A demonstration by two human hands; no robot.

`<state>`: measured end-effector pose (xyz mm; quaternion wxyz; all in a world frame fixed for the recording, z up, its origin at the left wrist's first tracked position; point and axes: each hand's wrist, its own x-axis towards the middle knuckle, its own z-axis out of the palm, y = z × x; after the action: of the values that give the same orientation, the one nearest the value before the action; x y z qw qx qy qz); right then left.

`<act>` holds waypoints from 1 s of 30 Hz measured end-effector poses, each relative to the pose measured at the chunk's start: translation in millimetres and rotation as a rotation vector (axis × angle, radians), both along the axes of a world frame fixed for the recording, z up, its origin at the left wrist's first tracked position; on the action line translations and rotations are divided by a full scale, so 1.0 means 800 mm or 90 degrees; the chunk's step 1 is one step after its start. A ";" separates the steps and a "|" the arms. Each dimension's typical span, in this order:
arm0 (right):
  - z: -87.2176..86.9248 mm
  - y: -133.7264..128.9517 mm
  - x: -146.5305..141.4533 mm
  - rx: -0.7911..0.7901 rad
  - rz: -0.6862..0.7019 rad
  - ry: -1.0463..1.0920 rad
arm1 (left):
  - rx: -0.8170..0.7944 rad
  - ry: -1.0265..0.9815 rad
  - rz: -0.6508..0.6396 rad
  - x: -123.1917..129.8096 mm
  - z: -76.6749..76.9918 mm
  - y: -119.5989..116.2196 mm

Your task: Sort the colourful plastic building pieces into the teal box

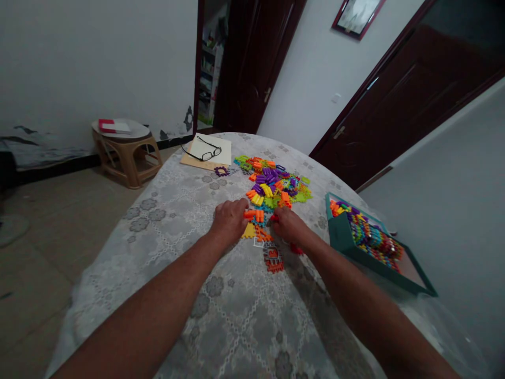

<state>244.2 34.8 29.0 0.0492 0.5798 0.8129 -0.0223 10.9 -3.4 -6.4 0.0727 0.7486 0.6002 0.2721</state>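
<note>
Gripping orange piece [249, 214], left hand [230, 219] is curled.

Two hands [231, 218] [288, 223] — two doors [256, 58] [398, 89]

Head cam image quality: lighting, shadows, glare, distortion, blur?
Head view: dim light, upper right corner nearly black; shadow band on the tablecloth beside the right forearm; pale glare in the framed picture; right-hand door tilted, likely camera tilt plus wide-angle stretch; fine detail soft at the left hand and right hand.
</note>
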 end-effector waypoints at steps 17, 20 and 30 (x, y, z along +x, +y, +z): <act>-0.012 -0.009 -0.050 0.033 0.154 0.264 | -0.034 -0.001 0.007 0.000 0.004 0.001; -0.012 -0.011 -0.045 0.057 0.130 0.335 | -0.026 -0.026 0.011 0.000 0.005 0.000; 0.011 -0.033 -0.040 -0.240 -0.253 0.975 | -0.071 -0.535 -0.096 -0.004 0.033 -0.002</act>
<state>212.4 8.2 38.1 -0.4284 0.5195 0.4856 -0.5575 7.7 -5.4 20.2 0.3707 0.6093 0.4756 0.5148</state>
